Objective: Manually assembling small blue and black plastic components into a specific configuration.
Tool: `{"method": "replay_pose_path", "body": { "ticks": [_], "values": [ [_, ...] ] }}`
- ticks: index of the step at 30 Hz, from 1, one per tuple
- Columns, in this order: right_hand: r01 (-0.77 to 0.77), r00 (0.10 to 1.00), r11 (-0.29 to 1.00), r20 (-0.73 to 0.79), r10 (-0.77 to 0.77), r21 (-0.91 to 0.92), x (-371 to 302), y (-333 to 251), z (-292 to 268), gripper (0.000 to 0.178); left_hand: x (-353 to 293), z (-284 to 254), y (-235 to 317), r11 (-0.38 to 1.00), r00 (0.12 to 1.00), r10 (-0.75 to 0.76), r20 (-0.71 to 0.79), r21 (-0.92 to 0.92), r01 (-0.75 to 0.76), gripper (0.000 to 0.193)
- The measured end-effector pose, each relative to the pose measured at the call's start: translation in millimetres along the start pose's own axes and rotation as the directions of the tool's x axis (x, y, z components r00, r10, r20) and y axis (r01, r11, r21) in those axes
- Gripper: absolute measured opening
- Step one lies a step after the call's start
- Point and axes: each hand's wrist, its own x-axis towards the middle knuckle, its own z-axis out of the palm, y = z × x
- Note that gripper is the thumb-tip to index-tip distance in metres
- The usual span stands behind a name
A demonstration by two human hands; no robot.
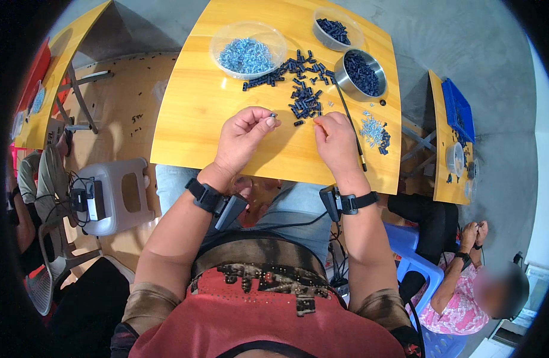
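Observation:
My left hand (245, 136) is closed in a pinch above the near part of the wooden table (191, 131). A small dark piece (274, 115) shows between its thumb and forefinger. To its right, my right hand (336, 142) has its thumb and fingers drawn together. What it pinches, if anything, is too small to make out. Just beyond the fingertips lies a loose heap of short black cylindrical parts (304, 98). A thin black rod (349, 113) runs lengthwise beside my right hand, and right of it is a small pile of shiny bluish pieces (371, 129).
A clear bowl of bluish shiny pieces (247, 74) stands at the far left of the table. A clear tub (323, 39) and a metal bowl (345, 76), both with black parts, stand at the far right. A grey stool (110, 206) is at left; a person (453, 298) sits at right.

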Motion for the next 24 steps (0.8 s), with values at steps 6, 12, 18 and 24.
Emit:
{"method": "replay_pose_path", "body": {
  "ticks": [6, 12, 18, 24],
  "values": [
    [0.02, 0.998, 1.0, -0.066, -0.019, 0.008, 8, 2, 0, 0.008, 2, 2, -1, 0.999, 1.0, -0.006, 0.026, 0.035, 0.005, 0.013],
    [0.01, 0.997, 1.0, -0.078, -0.012, -0.029, 14, 1, 4, 0.007, 1, 1, 1, 1.0, 1.0, -0.02, 0.012, 0.024, 0.02, 0.013],
    [-0.01, 0.999, 0.999, -0.044, 0.008, -0.045, 9, 1, 4, 0.008, 1, 0, 0, 1.0, 1.0, -0.011, 0.025, 0.021, 0.011, 0.012],
    [-0.02, 0.999, 1.0, -0.047, 0.019, -0.019, 6, -3, 0, 0.009, 2, -1, 0, 1.0, 0.999, -0.007, 0.037, -0.004, 0.007, 0.012]
  ]
}}
